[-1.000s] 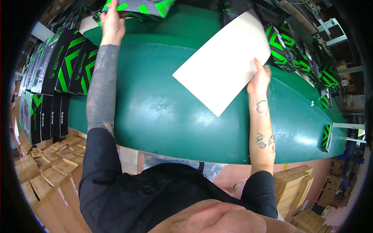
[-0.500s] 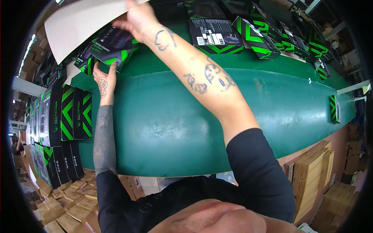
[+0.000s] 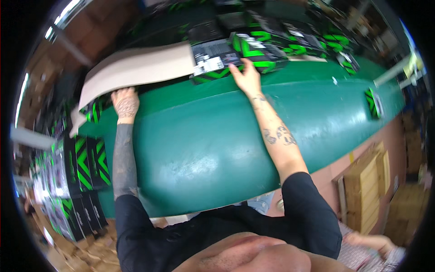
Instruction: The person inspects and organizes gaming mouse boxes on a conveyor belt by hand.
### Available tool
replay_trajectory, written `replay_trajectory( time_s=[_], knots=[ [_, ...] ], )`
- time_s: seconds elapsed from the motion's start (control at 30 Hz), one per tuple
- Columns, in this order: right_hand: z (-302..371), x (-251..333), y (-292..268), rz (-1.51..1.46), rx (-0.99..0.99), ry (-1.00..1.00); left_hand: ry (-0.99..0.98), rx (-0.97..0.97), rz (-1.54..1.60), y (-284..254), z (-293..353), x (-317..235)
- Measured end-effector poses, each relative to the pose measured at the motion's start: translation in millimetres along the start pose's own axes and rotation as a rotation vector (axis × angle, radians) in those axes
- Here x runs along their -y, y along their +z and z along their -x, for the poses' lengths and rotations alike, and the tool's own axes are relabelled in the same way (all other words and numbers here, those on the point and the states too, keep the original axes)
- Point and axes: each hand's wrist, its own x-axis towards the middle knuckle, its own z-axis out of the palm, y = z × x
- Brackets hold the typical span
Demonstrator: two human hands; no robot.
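Two arms extended across desk | left grip curled at pale sheet's near edge, hold unclear | right grip, thumb and fingers parted at black-green box, hold unclear | sheet far left, above other boxes

The pale sheet has left the right hand and now spreads just beyond the left hand, whose fingers have curled, while the right hand has swung rightward to a black-and-green box at its fingertips, and another person's arm has appeared well behind it.
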Motion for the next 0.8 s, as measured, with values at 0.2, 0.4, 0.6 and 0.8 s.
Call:
replay_trajectory(
  time_s=[0.2, 0.4, 0.6, 0.8],
  knots=[
    [-2, -14, -1, -0.017, 0.019, 0.01, 0.321, 0.334, 0.292, -65, -29, -65],
    [0, 10, -14, -0.027, 0.113, 0.062, -0.535, 0.736, 2.194, -20, -75, -82],
    [-1, 0, -8, -0.052, 0.17, 0.076, -0.666, -0.154, 2.24, 20, -117, -55],
    [0, -2, -15, 0.013, 0.212, 0.074, -0.693, 0.161, 2.229, 8, -87, -57]
  ],
)
